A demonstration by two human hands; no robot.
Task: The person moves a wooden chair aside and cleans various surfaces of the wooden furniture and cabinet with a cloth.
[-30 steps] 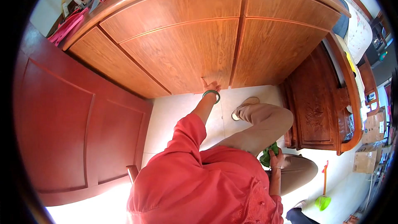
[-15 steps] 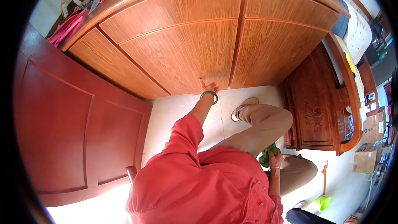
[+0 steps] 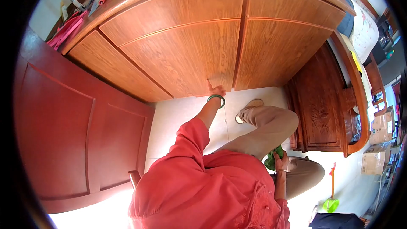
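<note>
My left hand (image 3: 217,90), a green bangle on its wrist, reaches to the bottom edge of the wooden cabinet (image 3: 182,59). Its thumb stretches up along the door front, apart from the other fingers, which are partly hidden at the lower edge. Nothing shows in that hand. By my right knee, my right hand (image 3: 281,161) has its fingers wrapped round a bunched green cloth (image 3: 270,161). A thin band circles that wrist.
A red panelled door (image 3: 59,131) stands at the left, and a carved dark wooden cabinet (image 3: 320,114) at the right. Pink items (image 3: 68,29) lie on the cabinet top. Cardboard boxes (image 3: 375,159), a green dustpan (image 3: 330,205) and another person's dark clothing (image 3: 335,220) are at the lower right.
My left hand has shifted slightly to the right along the cabinet's lower edge. The right hand keeps the cloth in place. The other person's dark-clothed leg has moved at the lower right.
</note>
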